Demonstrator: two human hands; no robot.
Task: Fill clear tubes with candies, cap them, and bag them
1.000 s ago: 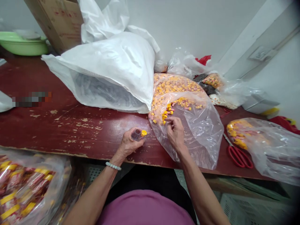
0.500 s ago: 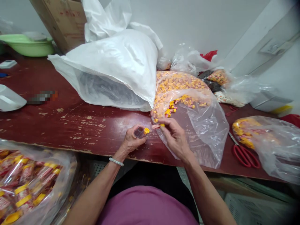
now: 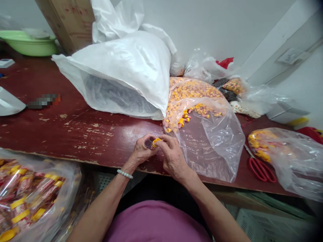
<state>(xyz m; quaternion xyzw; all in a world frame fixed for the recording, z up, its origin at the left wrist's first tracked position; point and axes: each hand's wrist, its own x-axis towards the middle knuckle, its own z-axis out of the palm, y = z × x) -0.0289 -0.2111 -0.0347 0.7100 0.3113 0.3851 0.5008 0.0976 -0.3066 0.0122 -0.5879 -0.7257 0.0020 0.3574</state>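
One clear tube [image 3: 147, 144], before the white sack [image 3: 136, 57], is wrapped by my left hand [image 3: 141, 151]; my right hand [image 3: 174, 156] works at a yellow cap [image 3: 156, 143] (finger pinch hidden), seemingly calling for steadiness next.

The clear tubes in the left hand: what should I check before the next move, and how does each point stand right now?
1. Left hand has hold of the clear tubes: ok.
2. Right hand is at the yellow cap beside the tube mouths: ok.
3. Yellow cap is fully seated: cannot tell, since fingers cover part of it.
4. White sack is open, with more tubes showing inside: ok.
5. Small yellow-capped pieces remain in the clear bag: ok.
6. Red-handled scissors lie apart from both hands: ok.
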